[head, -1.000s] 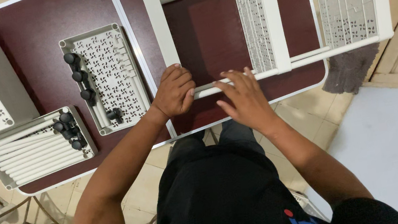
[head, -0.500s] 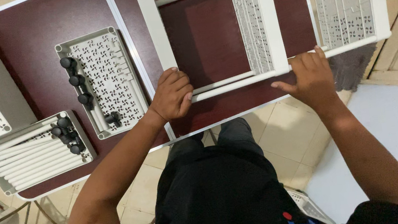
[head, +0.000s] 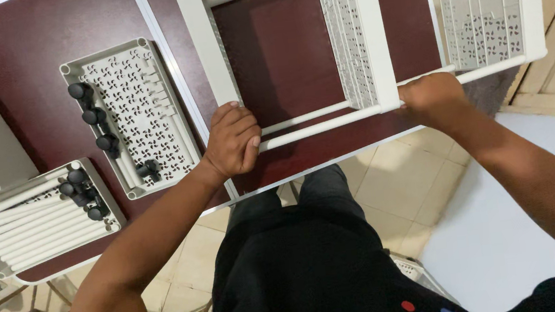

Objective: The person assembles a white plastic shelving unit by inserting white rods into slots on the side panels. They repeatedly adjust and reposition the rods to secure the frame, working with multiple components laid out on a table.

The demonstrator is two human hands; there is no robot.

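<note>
White rack frame gripped between left hand and right hand.

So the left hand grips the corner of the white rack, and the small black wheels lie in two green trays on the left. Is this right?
Not quite: the trays are white, not green, as the head view shows. The rest holds: the left hand grips the corner of the white rack, and the small black wheels lie in two trays on the left.
</note>
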